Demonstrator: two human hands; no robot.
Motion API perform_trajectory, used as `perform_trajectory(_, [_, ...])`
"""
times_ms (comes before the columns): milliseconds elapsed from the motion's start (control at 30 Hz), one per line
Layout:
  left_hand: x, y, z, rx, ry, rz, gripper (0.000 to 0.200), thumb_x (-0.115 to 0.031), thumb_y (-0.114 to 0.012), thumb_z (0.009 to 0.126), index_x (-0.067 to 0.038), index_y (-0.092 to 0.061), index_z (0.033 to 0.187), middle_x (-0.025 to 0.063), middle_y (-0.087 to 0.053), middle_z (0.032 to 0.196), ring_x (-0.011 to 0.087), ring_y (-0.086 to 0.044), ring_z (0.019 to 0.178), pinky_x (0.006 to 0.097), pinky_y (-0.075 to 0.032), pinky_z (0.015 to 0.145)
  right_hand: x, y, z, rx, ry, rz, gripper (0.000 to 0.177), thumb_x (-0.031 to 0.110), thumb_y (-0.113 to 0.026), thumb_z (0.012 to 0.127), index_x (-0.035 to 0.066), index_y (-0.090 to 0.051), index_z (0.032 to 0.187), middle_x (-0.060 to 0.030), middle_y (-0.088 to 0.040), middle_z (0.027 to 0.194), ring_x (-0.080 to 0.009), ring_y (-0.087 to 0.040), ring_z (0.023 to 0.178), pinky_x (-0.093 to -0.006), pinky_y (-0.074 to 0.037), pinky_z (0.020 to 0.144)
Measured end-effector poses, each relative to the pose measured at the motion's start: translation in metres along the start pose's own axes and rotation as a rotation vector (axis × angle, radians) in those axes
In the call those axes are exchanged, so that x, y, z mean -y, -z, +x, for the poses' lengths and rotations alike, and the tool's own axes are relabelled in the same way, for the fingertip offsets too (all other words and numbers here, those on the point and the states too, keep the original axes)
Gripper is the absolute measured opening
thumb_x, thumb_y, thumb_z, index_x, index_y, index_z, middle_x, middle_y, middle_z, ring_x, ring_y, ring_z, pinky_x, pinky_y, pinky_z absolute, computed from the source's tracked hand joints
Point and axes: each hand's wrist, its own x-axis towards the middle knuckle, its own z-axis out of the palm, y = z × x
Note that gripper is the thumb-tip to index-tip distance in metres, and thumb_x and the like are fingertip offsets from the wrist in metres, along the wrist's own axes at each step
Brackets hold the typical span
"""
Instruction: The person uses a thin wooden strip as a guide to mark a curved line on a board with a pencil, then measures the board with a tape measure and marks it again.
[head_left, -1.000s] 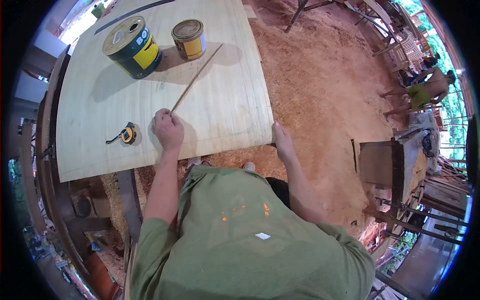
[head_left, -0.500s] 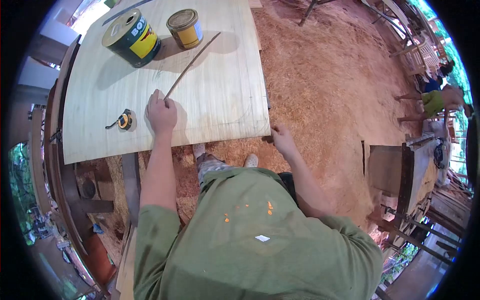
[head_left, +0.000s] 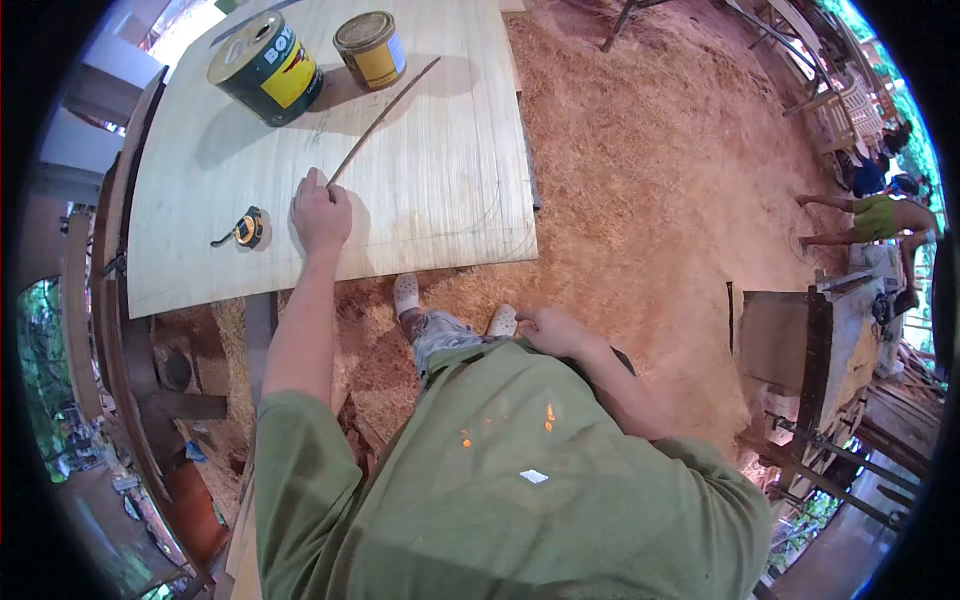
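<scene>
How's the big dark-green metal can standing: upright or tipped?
Upright: the big dark-green metal can stands on the pale wooden board, its round top facing up.

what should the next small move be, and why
Probably bring the bare right hand over to steady the flat, pale wooden board: that hand is off it, near the green shirt, while the bare left hand holds one end of the thin brown stick.

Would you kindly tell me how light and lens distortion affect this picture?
Head view: the wide lens bows the edges of the board and leaves black corners; soft shadows lie beside the big can, small can and left hand; glare whitens a patch at top left.
</scene>
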Motion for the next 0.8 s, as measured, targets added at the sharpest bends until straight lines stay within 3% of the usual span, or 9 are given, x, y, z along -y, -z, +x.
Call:
perform_trajectory(67, [0.0, -0.003, -0.001, 0.001, -0.009, -0.004, 0.033, -0.023, -0.056, 0.092, 0.005, -0.074, 0.094, 0.0166, -0.062, 0.139, 0.0338, -0.057, 0.126, 0.0468, -0.042, 0.109, 0.007, 0.007, -0.002, 0.033, -0.054, -0.011, 0.034, 0.023, -0.055, 0.094, 0.006, -0.071, 0.119, -0.0259, -0.071, 0.11, -0.044, -0.068, 0.104, -0.051, -0.053, 0.093])
perform_trajectory(167, [0.002, -0.006, 0.002, -0.028, -0.058, 0.006, 0.033, -0.022, -0.056, 0.092, 0.006, -0.074, 0.091, 0.019, -0.062, 0.137, 0.0351, -0.058, 0.124, 0.0476, -0.043, 0.107, 0.015, 0.013, -0.001, 0.027, 0.079, -0.016, 0.034, 0.026, -0.054, 0.097, 0.009, -0.069, 0.123, -0.025, -0.072, 0.109, -0.0427, -0.069, 0.101, -0.049, -0.054, 0.091])
perform_trajectory(300, [-0.008, 0.002, -0.001, -0.054, -0.035, 0.008, 0.032, -0.019, -0.057, 0.091, 0.008, -0.073, 0.086, 0.0206, -0.063, 0.136, 0.0354, -0.058, 0.123, 0.0479, -0.045, 0.105, 0.11, 0.053, -0.012, 0.098, 0.538, 0.244, 0.038, 0.033, -0.053, 0.105, 0.012, -0.062, 0.134, -0.0221, -0.07, 0.116, -0.0391, -0.067, 0.106, -0.0457, -0.052, 0.091])
perform_trajectory(367, [-0.01, 0.005, 0.0, -0.026, -0.042, 0.036, 0.035, -0.02, -0.055, 0.094, 0.009, -0.075, 0.087, 0.0248, -0.062, 0.137, 0.0394, -0.06, 0.122, 0.0452, -0.047, 0.106, 0.159, 0.053, -0.004, 0.084, 0.78, 0.225, 0.039, 0.024, -0.055, 0.105, 0.007, -0.058, 0.14, -0.0175, -0.07, 0.112, -0.0348, -0.066, 0.1, -0.0451, -0.051, 0.088])
perform_trajectory(433, [-0.005, -0.007, -0.001, -0.042, -0.036, 0.024, 0.034, -0.019, -0.055, 0.093, 0.008, -0.074, 0.086, 0.0227, -0.063, 0.136, 0.0377, -0.059, 0.123, 0.0461, -0.046, 0.107, 0.221, 0.049, 0.001, 0.031, 1.121, 0.435, 0.036, 0.025, -0.055, 0.105, 0.007, -0.061, 0.135, -0.0161, -0.069, 0.11, -0.0358, -0.064, 0.099, -0.0468, -0.05, 0.088])
perform_trajectory(500, [-0.001, -0.007, -0.002, -0.061, -0.026, 0.021, 0.033, -0.019, -0.056, 0.092, 0.007, -0.074, 0.085, 0.0205, -0.064, 0.136, 0.0359, -0.058, 0.125, 0.047, -0.044, 0.108, 0.269, 0.029, 0.025, 0.002, 1.223, 0.284, 0.037, 0.035, -0.057, 0.103, 0.005, -0.065, 0.124, -0.0174, -0.071, 0.105, -0.0396, -0.065, 0.096, -0.0484, -0.049, 0.09])
perform_trajectory(600, [-0.008, -0.001, -0.003, -0.05, -0.004, 0.0, 0.033, -0.019, -0.056, 0.093, 0.007, -0.074, 0.084, 0.0204, -0.064, 0.136, 0.036, -0.058, 0.126, 0.0466, -0.044, 0.109, 0.316, 0.006, 0.045, 0.189, 1.036, 0.016, 0.042, 0.045, -0.058, 0.098, 0.006, -0.069, 0.109, -0.0191, -0.072, 0.098, -0.0417, -0.067, 0.092, -0.0508, -0.05, 0.089])
perform_trajectory(733, [-0.01, 0.002, -0.002, -0.056, -0.035, 0.018, 0.031, -0.017, -0.056, 0.09, 0.007, -0.074, 0.084, 0.0199, -0.066, 0.132, 0.0357, -0.06, 0.122, 0.0482, -0.045, 0.106, 0.358, 0.007, 0.038, 0.492, 1.061, 0.058, 0.046, 0.05, -0.058, 0.094, 0.006, -0.071, 0.099, -0.0203, -0.072, 0.091, -0.0428, -0.068, 0.09, -0.0505, -0.051, 0.086])
perform_trajectory(800, [-0.011, 0.004, -0.002, -0.056, -0.039, 0.028, 0.03, -0.017, -0.057, 0.089, 0.006, -0.074, 0.084, 0.0196, -0.067, 0.13, 0.0356, -0.06, 0.12, 0.0489, -0.045, 0.105, 0.38, 0.003, 0.025, 0.606, 1.288, 0.039, 0.033, 0.038, -0.062, 0.093, 0.006, -0.072, 0.094, -0.0209, -0.071, 0.09, -0.0417, -0.068, 0.093, -0.0498, -0.052, 0.083])
